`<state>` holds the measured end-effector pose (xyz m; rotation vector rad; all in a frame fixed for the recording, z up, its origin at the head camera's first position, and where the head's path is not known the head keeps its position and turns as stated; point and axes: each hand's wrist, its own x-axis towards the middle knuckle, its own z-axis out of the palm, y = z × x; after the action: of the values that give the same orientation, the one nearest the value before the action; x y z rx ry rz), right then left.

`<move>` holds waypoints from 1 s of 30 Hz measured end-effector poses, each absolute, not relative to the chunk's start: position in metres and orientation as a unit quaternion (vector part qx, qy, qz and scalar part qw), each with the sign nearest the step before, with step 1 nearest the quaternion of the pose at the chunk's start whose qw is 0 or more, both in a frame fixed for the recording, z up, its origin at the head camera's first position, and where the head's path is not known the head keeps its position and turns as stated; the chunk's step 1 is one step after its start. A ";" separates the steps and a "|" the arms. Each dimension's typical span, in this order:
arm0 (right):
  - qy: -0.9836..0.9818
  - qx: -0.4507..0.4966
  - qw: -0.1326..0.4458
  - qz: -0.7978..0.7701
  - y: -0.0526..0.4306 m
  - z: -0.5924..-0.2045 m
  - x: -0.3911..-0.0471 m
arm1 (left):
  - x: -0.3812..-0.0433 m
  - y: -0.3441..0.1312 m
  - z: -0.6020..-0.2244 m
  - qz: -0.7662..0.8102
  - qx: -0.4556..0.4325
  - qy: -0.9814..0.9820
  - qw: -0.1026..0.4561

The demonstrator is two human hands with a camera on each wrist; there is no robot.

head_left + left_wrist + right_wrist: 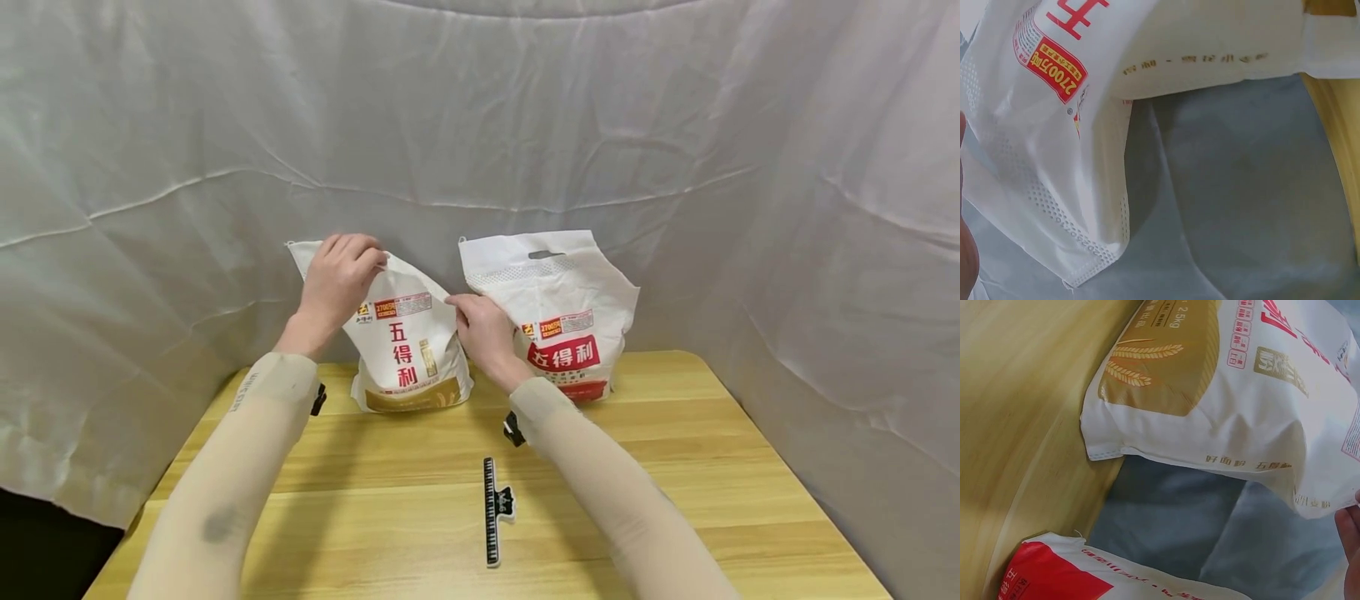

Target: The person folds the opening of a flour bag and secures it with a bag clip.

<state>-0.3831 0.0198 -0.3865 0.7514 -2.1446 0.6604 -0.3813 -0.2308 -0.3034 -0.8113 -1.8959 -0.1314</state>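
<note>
A white flour bag (pixel 405 333) with red characters and a gold base band stands at the back left. My left hand (pixel 341 271) grips its top edge, fingers bent over the rim. My right hand (pixel 487 333) pinches the bag's upper right edge, and that top edge slants down between the two hands. In the right wrist view, my right fingers (pixel 1349 537) meet the edge of this gold-printed bag. A second flour bag (pixel 555 287) with red bands stands just to the right, partly behind my right hand and wrist.
A black and white clip (pixel 491 512) with a piano-key pattern lies near the front of the wooden table (pixel 397 500). Grey cloth (pixel 480 117) hangs close behind the bags and along both sides. The red-banded bag has a slotted carry handle at its top.
</note>
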 end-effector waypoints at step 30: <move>-0.856 0.182 0.211 0.436 0.004 -0.388 -0.384 | -0.378 -0.222 -0.301 -0.112 -0.257 -0.887 0.366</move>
<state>-0.3839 0.0040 -0.3883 0.5048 -2.3772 1.2115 -0.3784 -0.2215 -0.3007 -0.6616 -2.2801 -0.2872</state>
